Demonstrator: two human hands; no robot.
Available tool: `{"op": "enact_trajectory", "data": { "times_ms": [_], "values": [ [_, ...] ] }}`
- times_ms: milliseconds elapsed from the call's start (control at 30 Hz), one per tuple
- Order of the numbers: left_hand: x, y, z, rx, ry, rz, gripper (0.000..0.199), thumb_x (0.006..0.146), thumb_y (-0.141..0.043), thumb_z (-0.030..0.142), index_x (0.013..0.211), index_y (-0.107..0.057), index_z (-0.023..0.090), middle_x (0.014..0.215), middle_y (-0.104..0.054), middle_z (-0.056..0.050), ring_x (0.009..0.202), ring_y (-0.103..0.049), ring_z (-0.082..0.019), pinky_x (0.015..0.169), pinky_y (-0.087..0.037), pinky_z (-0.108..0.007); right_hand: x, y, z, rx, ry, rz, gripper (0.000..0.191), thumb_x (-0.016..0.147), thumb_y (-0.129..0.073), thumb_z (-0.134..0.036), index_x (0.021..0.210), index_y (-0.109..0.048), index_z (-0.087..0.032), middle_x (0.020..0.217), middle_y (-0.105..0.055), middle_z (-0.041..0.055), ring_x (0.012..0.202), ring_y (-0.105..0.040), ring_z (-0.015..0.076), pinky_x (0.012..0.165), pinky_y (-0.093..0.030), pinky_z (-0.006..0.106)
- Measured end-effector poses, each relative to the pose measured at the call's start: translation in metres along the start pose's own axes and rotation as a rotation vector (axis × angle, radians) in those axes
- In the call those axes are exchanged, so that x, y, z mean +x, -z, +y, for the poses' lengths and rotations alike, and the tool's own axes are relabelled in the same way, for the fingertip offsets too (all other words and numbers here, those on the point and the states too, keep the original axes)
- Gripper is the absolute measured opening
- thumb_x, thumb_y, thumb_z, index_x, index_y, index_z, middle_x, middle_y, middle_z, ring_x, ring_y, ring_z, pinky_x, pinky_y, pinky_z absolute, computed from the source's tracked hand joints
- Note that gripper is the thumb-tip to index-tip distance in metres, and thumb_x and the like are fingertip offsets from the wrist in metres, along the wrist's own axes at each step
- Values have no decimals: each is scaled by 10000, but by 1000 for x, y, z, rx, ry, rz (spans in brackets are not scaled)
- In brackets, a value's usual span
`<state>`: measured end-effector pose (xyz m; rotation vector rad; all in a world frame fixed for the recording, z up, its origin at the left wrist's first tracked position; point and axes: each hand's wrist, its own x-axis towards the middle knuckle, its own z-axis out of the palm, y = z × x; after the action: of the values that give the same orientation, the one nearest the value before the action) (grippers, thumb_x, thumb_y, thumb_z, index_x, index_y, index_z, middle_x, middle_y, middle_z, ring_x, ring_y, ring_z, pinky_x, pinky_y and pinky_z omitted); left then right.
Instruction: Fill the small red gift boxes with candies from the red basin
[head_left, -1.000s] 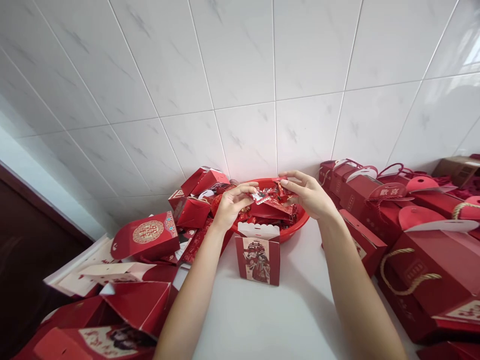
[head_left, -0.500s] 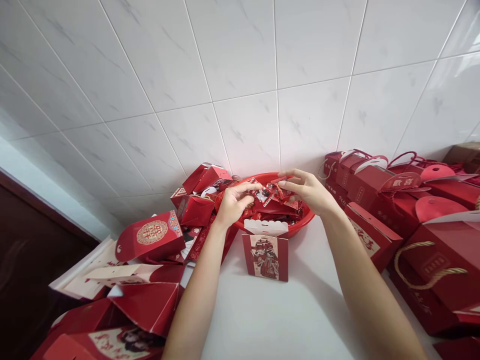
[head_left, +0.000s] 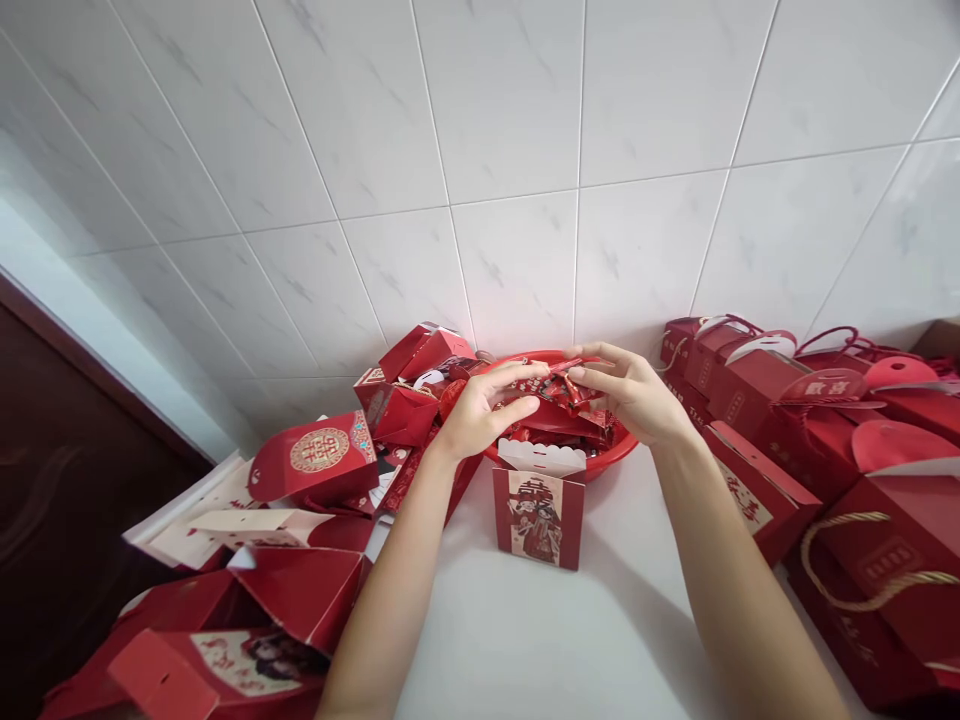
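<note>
Red-wrapped sweets [head_left: 566, 390] lie in a red plastic basin [head_left: 626, 445] by the wall. Over the basin's left part is my left hand [head_left: 491, 405], its thumb and fingers apart with nothing visibly held. My right hand [head_left: 630, 390] is above the basin's right side, thumb and fingers closed on a small red wrapped sweet. In front of the basin stands an upright red box [head_left: 540, 515] with a printed couple and a white scalloped flap, its top open.
Red gift boxes [head_left: 315, 460] are piled at the left on the white table [head_left: 525, 640]. At the right, red boxes with rope handles [head_left: 870, 540] stand in rows. A tiled wall [head_left: 517, 260] rises behind.
The view has shifted slightly left. My left hand's thumb has spread away from its fingers, and the white-edged red packet near it is less visible. The box still stands in front.
</note>
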<state>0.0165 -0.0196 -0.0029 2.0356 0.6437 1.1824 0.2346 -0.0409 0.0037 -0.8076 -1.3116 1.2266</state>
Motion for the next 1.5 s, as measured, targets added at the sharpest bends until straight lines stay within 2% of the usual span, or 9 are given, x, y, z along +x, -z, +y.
{"op": "enact_trajectory", "data": {
  "times_ms": [100,167,267,333,567,733,967,1233,1500],
  "values": [
    [-8,17,13,142,11,-128,179,838,-709,294,987,-782,227,1373,-635,-80,1369,-509,-300,1084,-469,-408,-8,6,-10,-110,22,26,464,696,-847,-422,1056,-678,-184,958,-722,64,719,-633,132,564,-503,233],
    [-12,27,20,211,53,-288,126,852,-702,296,901,-793,224,1315,-670,-78,1282,-584,-284,1044,-488,-393,-16,9,-19,-207,50,21,472,714,-831,-442,1084,-680,-190,939,-728,68,743,-645,156,583,-513,253],
    [-14,33,24,253,172,-531,172,881,-673,298,960,-805,220,1145,-751,-79,1082,-687,-238,941,-527,-343,-28,7,-32,-347,66,-27,434,747,-799,-444,1087,-687,-198,928,-733,68,779,-659,180,637,-530,284],
    [-13,31,23,294,242,-591,193,882,-663,277,996,-807,216,1070,-776,-69,1031,-698,-225,904,-525,-313,-35,2,-38,-435,56,-75,377,765,-778,-426,1054,-696,-199,936,-735,67,784,-664,187,652,-534,295],
    [-12,25,20,295,300,-586,235,756,-764,260,983,-817,287,1031,-787,-9,938,-718,-229,773,-519,-271,-45,-18,-40,-698,50,-141,218,814,-677,-297,1015,-704,-216,897,-724,50,747,-664,195,602,-514,299],
    [-16,27,20,290,358,-514,361,597,-875,285,954,-819,283,1006,-785,-16,894,-715,-237,723,-507,-265,-44,-31,-31,-849,116,-202,231,834,-615,-240,1047,-701,-218,900,-723,42,708,-644,176,585,-480,285],
    [-17,27,17,351,364,-552,376,624,-867,339,986,-800,263,984,-764,-20,897,-688,-234,735,-494,-271,-40,-42,-25,-858,155,-229,221,842,-614,-222,1044,-701,-239,1002,-728,40,794,-659,181,626,-475,267],
    [-16,26,22,365,400,-585,284,661,-830,372,900,-766,234,742,-687,29,731,-640,-190,650,-447,-255,-38,-42,-22,-819,141,-338,221,870,-566,-201,1062,-672,-231,970,-719,32,780,-643,168,655,-467,276],
    [-17,26,18,335,389,-576,314,630,-852,321,924,-781,235,892,-758,0,846,-690,-231,707,-466,-267,-32,-46,-13,-858,131,-327,162,824,-666,-273,978,-665,-221,768,-660,-10,657,-581,137,599,-416,259]
  ]
}}
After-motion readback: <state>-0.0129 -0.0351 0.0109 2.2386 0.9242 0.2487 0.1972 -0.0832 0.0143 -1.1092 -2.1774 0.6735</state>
